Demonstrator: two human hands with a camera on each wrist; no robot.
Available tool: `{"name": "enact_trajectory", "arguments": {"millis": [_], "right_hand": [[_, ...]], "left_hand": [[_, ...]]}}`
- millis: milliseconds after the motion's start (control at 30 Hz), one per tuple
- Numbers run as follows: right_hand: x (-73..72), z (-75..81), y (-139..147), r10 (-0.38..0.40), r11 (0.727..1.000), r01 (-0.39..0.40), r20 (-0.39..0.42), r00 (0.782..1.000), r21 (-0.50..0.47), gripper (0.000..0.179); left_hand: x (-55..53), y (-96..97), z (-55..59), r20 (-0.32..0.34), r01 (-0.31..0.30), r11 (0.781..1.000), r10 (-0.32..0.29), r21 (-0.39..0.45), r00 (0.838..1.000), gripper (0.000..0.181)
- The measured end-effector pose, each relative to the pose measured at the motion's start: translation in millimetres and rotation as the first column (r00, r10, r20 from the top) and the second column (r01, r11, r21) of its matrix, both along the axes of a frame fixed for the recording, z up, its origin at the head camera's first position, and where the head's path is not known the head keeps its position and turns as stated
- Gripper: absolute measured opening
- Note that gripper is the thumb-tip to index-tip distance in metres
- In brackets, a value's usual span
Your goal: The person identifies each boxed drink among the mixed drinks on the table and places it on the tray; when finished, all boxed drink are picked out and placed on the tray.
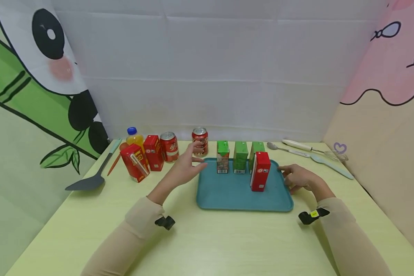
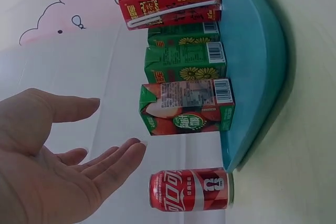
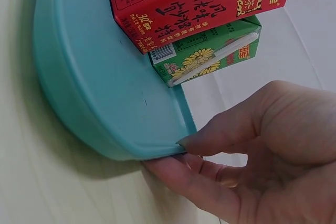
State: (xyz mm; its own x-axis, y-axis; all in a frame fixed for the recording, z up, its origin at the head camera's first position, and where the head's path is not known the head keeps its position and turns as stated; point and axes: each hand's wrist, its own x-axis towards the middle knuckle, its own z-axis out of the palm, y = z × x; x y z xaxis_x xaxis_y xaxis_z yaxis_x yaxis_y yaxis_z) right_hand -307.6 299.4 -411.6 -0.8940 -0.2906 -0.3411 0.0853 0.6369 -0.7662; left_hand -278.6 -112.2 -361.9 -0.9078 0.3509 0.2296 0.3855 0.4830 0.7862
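A teal tray (image 1: 227,201) lies on the table bearing three green drink cartons (image 1: 240,158) in a back row and a red drink carton (image 1: 260,171) in front of the rightmost one. My right hand (image 1: 298,178) pinches the tray's right rim, thumb on top and fingers below in the right wrist view. Fingers spread, my left hand (image 1: 186,166) hovers by the tray's back left corner and holds nothing. Just behind it stands a red soda can (image 1: 201,149). In the left wrist view the thumb and fingers are apart, facing the apple-picture carton (image 2: 186,107).
At the left stand another soda can (image 1: 169,147), two red cartons (image 1: 135,163), and a blue-capped orange bottle (image 1: 132,132). A grey spatula (image 1: 91,182) lies farther left. Along the right back lie a spoon (image 1: 273,146), a whisk (image 1: 334,155) and a pale green utensil (image 1: 334,166).
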Motion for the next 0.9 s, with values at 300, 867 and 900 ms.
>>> {"name": "enact_trajectory", "arguments": {"millis": [300, 867, 900], "right_hand": [[-0.1, -2.2, 0, 0.007, 1.0, -0.007, 0.003, 1.0, -0.008, 0.076], [0.5, -0.1, 2, 0.013, 1.0, -0.013, -0.006, 1.0, -0.011, 0.077], [0.2, -0.1, 2, 0.014, 1.0, -0.014, -0.004, 1.0, -0.011, 0.077]], "left_hand": [[0.2, -29.1, -3.5, -0.04, -0.096, 0.995, 0.095, -0.026, 0.995, 0.066], [10.7, -150.6, 28.8, -0.28, -0.218, 0.969, 0.244, 0.119, 0.929, 0.045], [9.0, -158.6, 28.0, -0.281, -0.237, 0.964, 0.263, 0.124, 0.923, 0.044]]}}
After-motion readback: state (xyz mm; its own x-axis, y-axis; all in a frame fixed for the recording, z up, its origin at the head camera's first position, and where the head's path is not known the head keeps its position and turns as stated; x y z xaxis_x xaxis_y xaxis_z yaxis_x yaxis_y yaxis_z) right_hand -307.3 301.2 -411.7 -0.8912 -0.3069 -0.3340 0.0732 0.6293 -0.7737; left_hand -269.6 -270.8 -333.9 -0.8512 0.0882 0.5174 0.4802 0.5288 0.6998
